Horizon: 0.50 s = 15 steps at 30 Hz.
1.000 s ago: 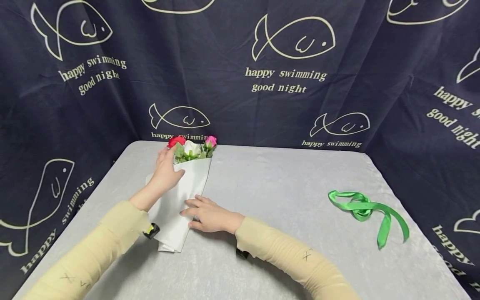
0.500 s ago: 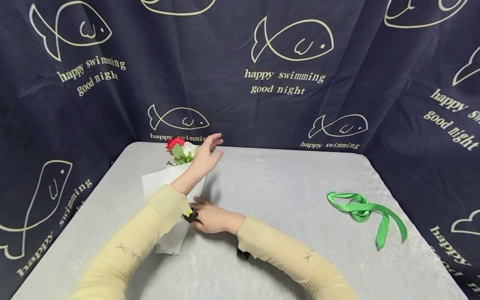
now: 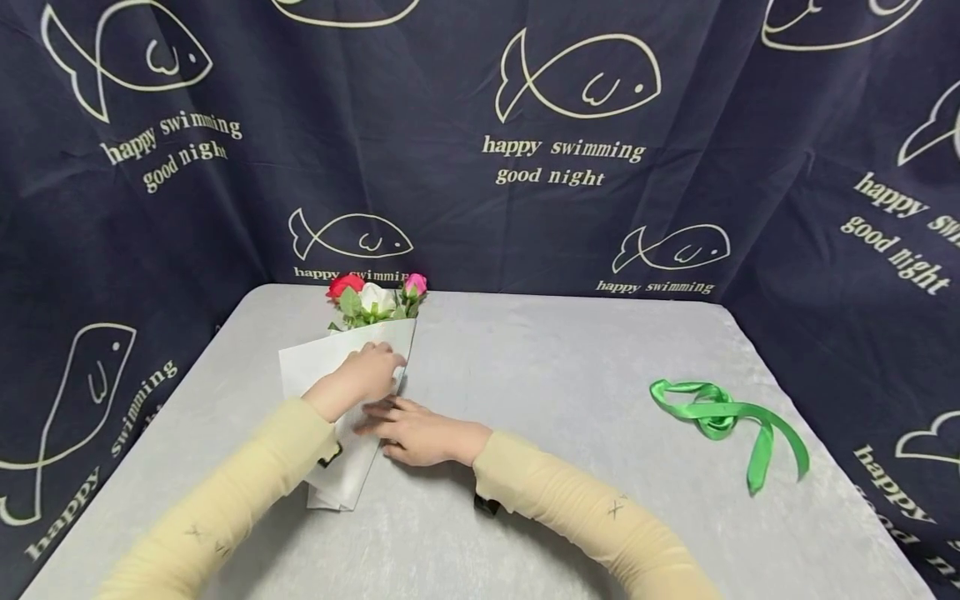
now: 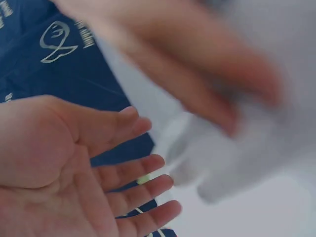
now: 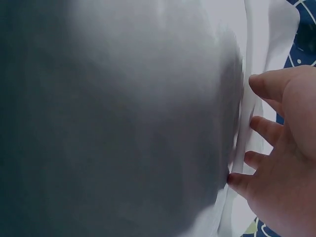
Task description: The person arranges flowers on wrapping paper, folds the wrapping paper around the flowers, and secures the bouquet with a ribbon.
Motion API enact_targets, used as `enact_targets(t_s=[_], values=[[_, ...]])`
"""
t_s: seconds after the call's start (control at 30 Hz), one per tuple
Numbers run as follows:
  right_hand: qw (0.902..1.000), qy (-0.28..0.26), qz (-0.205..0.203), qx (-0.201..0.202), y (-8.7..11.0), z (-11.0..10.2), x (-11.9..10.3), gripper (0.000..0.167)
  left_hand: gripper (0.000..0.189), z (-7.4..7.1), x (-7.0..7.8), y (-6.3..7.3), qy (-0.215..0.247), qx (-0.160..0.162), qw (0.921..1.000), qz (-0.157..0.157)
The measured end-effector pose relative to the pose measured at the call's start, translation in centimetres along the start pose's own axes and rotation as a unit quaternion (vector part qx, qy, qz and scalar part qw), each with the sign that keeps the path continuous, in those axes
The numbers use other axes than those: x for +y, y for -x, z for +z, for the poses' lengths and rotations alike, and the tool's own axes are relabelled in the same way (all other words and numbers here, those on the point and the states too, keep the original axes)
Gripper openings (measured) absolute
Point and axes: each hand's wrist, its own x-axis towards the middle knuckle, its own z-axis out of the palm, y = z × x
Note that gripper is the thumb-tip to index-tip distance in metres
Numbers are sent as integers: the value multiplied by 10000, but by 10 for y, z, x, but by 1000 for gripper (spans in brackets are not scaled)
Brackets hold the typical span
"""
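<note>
White wrapping paper (image 3: pixel 307 362) lies folded round artificial flowers on the left side of the table. A red rose (image 3: pixel 345 286), a white rose (image 3: pixel 377 298) and a pink rosebud (image 3: pixel 415 285) show above its top edge with green leaves. My left hand (image 3: pixel 365 372) is over the upper right part of the paper; in the left wrist view its fingers are extended and hold nothing. Lower down, my right hand (image 3: pixel 420 435) rests on the paper's right edge, with fingertips touching it in the right wrist view. The stems are hidden inside the paper.
A loosely coiled green ribbon (image 3: pixel 712 410) lies on the right part of the grey-covered table (image 3: pixel 555 358). Dark blue curtain (image 3: pixel 450 108) printed with fish and lettering surrounds the table's back and sides.
My left hand went from the flowers' left side across to the right past the pink rosebud, then came down over the paper. The right hand has stayed at the paper's edge.
</note>
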Motion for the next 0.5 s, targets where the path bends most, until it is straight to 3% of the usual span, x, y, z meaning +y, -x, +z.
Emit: enact_targets(t_s=[0.13, 0.3, 0.5], values=[[9995, -273, 43, -134, 2, -1, 2, 48, 40, 12, -18, 17, 324, -577, 9976, 208], [9973, -687, -20, -262, 15, -10, 4, 50, 52, 19, -39, 24, 937, -864, 9892, 718], [9965, -816, -114, 105, 46, -23, 12, 46, 93, 20, -45, 30, 1212, -1074, 9831, 849]])
